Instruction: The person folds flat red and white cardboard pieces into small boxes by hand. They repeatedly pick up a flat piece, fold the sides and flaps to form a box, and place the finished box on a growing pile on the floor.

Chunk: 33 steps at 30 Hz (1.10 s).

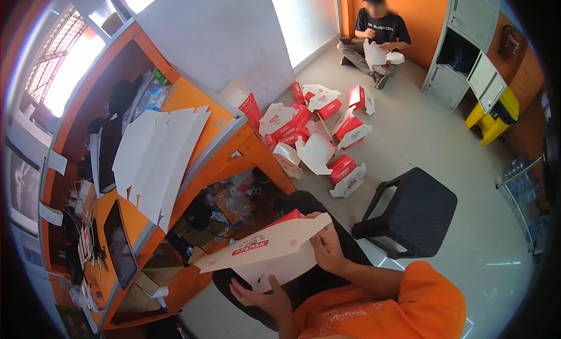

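Note:
A partly folded white carton food box (280, 245) with a red printed emblem and a red side lies tilted above my lap. My right hand (328, 248) grips its right end, thumb on the near face and the other fingers partly hidden behind the board. Below the lower edge, my left hand (266, 298) is open with its fingers apart, its thumb against or just in front of the white board. A stack of flat white carton blanks (158, 158) rests on the orange desk (219, 114) to the left.
Several red and white folded boxes (315, 134) lie on the floor ahead. A black stool (412, 210) stands to my right. Against the far wall a person (380, 38) sits cross-legged handling a white carton. Lockers (461, 52) and a yellow bin (494, 117) stand at the right.

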Available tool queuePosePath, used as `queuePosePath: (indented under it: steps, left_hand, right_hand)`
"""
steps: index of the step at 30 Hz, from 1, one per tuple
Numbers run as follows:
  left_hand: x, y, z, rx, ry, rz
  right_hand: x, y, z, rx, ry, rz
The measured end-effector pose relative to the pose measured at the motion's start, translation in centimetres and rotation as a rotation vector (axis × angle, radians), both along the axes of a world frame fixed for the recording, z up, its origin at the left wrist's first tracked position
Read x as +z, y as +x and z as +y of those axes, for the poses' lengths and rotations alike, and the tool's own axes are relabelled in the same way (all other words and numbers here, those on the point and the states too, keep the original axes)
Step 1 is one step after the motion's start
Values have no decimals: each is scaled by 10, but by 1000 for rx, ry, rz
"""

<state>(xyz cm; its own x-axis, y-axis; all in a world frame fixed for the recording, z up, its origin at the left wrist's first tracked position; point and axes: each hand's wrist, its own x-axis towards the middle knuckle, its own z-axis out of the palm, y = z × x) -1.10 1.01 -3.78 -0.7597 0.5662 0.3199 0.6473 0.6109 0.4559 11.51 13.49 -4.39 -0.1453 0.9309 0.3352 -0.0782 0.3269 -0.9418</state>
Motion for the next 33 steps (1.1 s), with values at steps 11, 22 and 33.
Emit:
queuePosePath:
  steps: [11,22,33]
  left_hand:
    - [7,-13,5,-142,487,152]
    - [77,-43,38,-357,901,-221]
    - [45,-34,22,-511,391,46]
  right_hand:
    - [-29,-20,-17,6,-276,107]
    - [-38,1,-52,498,-828,659]
    - [-8,27,-20,710,-1164,-56]
